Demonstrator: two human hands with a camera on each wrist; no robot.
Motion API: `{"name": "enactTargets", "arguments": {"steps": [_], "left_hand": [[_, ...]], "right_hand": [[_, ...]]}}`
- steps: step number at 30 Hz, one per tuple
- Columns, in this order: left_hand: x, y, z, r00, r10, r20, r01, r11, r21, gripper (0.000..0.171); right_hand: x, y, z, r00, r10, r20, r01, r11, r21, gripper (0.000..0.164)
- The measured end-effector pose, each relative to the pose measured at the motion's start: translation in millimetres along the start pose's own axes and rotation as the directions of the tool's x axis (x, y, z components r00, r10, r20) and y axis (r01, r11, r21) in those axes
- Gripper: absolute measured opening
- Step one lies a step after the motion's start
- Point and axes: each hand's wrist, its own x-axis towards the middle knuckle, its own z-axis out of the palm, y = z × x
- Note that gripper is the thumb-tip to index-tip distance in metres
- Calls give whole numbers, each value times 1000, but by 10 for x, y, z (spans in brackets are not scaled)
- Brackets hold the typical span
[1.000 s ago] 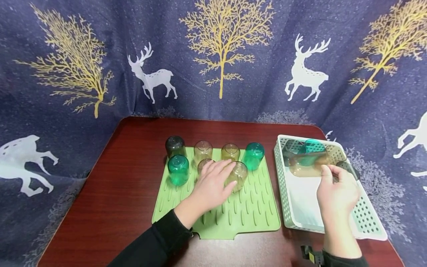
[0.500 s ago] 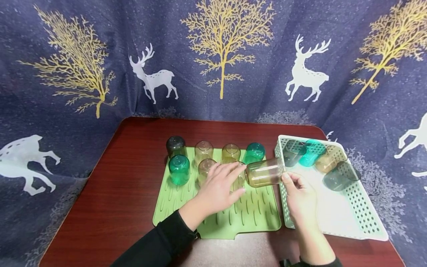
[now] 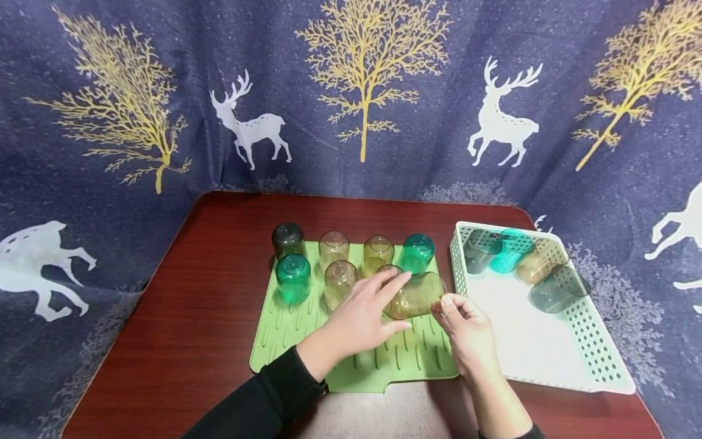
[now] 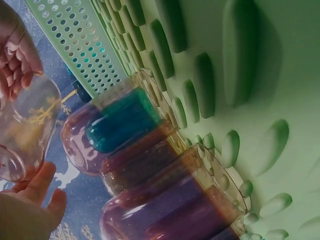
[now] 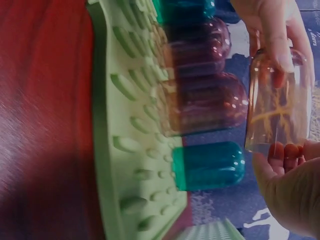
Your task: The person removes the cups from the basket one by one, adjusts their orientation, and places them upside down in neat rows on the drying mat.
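Note:
In the head view my right hand (image 3: 466, 332) pinches the rim of an amber drinking glass (image 3: 421, 295), which is tilted nearly on its side above the green drying mat (image 3: 356, 378). My left hand (image 3: 362, 317) is at the glass's base, its fingers and thumb spread on either side; how firmly they touch is unclear. In the right wrist view the same glass (image 5: 277, 107) spans between both hands. Upside down on the mat stand several glasses, among them a green glass (image 3: 293, 279), a pale amber glass (image 3: 340, 285) and a teal glass (image 3: 417, 253).
A white perforated basket (image 3: 603, 360) stands right of the mat. Along its far end lie several glasses, including a dark grey glass (image 3: 555, 291) and a turquoise glass (image 3: 512, 251). The wooden table (image 3: 181, 317) meets a patterned blue curtain (image 3: 329, 91) behind.
My right hand has brought the amber glass from over the basket leftward to above the mat, to my left hand. The left hand has shifted slightly right, with its fingers around the glass's base.

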Motion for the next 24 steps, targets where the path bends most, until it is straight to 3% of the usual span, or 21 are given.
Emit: {"name": "enactTargets", "arguments": {"steps": [5, 10, 13, 19, 24], "left_hand": [[20, 19, 30, 998, 21, -65, -25, 998, -61, 76], [101, 56, 33, 996, 35, -87, -37, 999, -26, 74], [187, 86, 27, 997, 30, -76, -29, 1000, 8, 76], [406, 150, 42, 996, 77, -40, -70, 987, 145, 77], [543, 170, 113, 999, 34, 8, -35, 983, 180, 76]], "right_hand": [[-1, -15, 6, 998, 56, -18, -57, 998, -34, 27], [47, -51, -49, 989, 37, -142, -44, 998, -45, 26], [76, -77, -98, 977, 16, -212, -20, 1000, -15, 22], [92, -131, -144, 949, -34, -314, 44, 999, 27, 28], [82, -142, -148, 940, -41, -340, 63, 997, 52, 27]]}}
